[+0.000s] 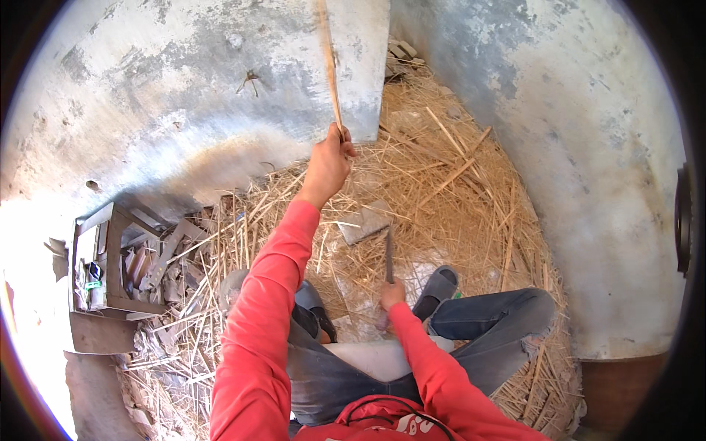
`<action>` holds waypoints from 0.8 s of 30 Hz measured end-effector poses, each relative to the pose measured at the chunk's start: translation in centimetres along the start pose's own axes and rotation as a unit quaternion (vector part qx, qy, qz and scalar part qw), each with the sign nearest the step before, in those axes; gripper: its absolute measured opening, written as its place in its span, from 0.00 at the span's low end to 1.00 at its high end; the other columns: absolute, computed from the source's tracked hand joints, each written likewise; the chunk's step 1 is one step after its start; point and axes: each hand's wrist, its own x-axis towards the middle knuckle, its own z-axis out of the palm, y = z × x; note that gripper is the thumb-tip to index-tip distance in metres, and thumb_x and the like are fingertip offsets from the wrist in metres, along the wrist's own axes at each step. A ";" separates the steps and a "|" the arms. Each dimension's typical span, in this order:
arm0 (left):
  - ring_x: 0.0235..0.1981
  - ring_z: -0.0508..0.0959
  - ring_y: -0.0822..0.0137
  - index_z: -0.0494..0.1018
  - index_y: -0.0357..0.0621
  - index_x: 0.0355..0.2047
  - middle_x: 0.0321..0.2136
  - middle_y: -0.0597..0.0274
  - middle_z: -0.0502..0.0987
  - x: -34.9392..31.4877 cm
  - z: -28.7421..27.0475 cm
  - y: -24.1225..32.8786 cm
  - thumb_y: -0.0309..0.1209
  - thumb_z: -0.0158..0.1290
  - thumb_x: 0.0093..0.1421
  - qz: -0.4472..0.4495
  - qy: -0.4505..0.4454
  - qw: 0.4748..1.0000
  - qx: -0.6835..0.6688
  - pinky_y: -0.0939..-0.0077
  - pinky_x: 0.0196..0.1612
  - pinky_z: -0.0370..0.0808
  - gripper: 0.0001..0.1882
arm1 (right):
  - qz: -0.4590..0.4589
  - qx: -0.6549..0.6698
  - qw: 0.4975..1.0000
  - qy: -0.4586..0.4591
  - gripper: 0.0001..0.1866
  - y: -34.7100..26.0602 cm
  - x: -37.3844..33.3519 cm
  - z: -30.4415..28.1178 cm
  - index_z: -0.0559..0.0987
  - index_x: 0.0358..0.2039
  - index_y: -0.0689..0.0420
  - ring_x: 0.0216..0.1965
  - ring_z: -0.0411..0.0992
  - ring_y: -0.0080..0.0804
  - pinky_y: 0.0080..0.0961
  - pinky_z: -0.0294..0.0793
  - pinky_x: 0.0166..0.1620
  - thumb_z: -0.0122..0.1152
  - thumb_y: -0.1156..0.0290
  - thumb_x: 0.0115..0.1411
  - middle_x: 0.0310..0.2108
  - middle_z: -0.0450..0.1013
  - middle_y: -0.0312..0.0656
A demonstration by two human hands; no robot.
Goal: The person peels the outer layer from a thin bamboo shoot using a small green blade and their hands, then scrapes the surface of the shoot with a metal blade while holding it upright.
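My left hand [330, 163] is stretched forward and closed round the lower end of a long, thin strip of split bamboo or wood [330, 70]. The strip rises past the top of the picture, in front of the wall. Between my knees my right hand [393, 294] grips the handle of a knife [389, 256], its long dark blade pointing away from me. Just beyond the blade a flat grey block [365, 223] lies among the shavings. Blade and strip are well apart.
Straw-coloured shavings and splinters [471, 191] cover the floor. At the left a wooden stool-like frame [110, 257] stands beside broken scraps [158, 264]. Worn grey walls [588, 162] rise ahead and to the right. My sandalled foot [437, 288] rests near the knife.
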 end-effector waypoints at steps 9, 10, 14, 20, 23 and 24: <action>0.31 0.85 0.55 0.65 0.39 0.43 0.26 0.50 0.82 -0.3 -2.0 -1.7 0.17 0.44 0.66 -0.041 0.024 0.999 0.014 0.64 0.35 0.80 0.07 | -0.135 0.461 0.874 0.074 0.16 -25.8 -1.4 -9.8 0.69 0.54 0.59 0.19 0.64 0.19 0.17 0.63 0.19 0.44 0.62 0.75 0.28 0.68 0.39; 0.31 0.85 0.55 0.66 0.39 0.43 0.26 0.51 0.82 -0.4 -1.9 -1.7 0.17 0.45 0.66 -0.041 0.021 0.999 0.022 0.64 0.36 0.80 0.07 | -0.165 0.477 0.858 0.093 0.16 -26.1 -1.6 -9.4 0.68 0.55 0.59 0.18 0.63 0.20 0.16 0.63 0.19 0.43 0.62 0.76 0.28 0.68 0.39; 0.32 0.85 0.56 0.66 0.39 0.43 0.26 0.51 0.82 0.1 -0.6 -1.3 0.17 0.45 0.67 -0.024 0.008 0.999 0.024 0.65 0.36 0.80 0.07 | -0.050 0.131 0.988 0.063 0.21 -12.3 -3.4 -1.8 0.72 0.59 0.58 0.23 0.71 0.30 0.31 0.69 0.23 0.47 0.58 0.73 0.29 0.73 0.48; 0.31 0.85 0.57 0.67 0.38 0.42 0.25 0.51 0.82 0.8 -0.7 -1.6 0.18 0.45 0.66 0.000 0.019 0.999 0.025 0.66 0.35 0.79 0.06 | 0.027 0.187 0.981 -0.048 0.20 -10.3 -1.8 -2.8 0.75 0.57 0.59 0.23 0.72 0.25 0.28 0.68 0.24 0.49 0.60 0.73 0.27 0.73 0.43; 0.30 0.85 0.57 0.67 0.38 0.42 0.25 0.52 0.81 -0.1 -0.6 -2.2 0.17 0.45 0.66 -0.017 0.024 0.999 0.018 0.65 0.34 0.79 0.06 | -0.037 0.371 0.927 -0.040 0.25 -23.6 -2.4 -9.1 0.65 0.66 0.58 0.22 0.68 0.17 0.21 0.66 0.23 0.48 0.59 0.74 0.25 0.70 0.34; 0.30 0.85 0.57 0.67 0.38 0.42 0.25 0.52 0.81 0.3 -0.6 -1.9 0.17 0.45 0.66 -0.023 0.022 0.999 0.011 0.65 0.34 0.80 0.06 | -0.078 0.387 0.919 -0.008 0.27 -25.0 -2.4 -9.5 0.62 0.67 0.58 0.21 0.67 0.17 0.20 0.66 0.22 0.49 0.59 0.74 0.24 0.69 0.33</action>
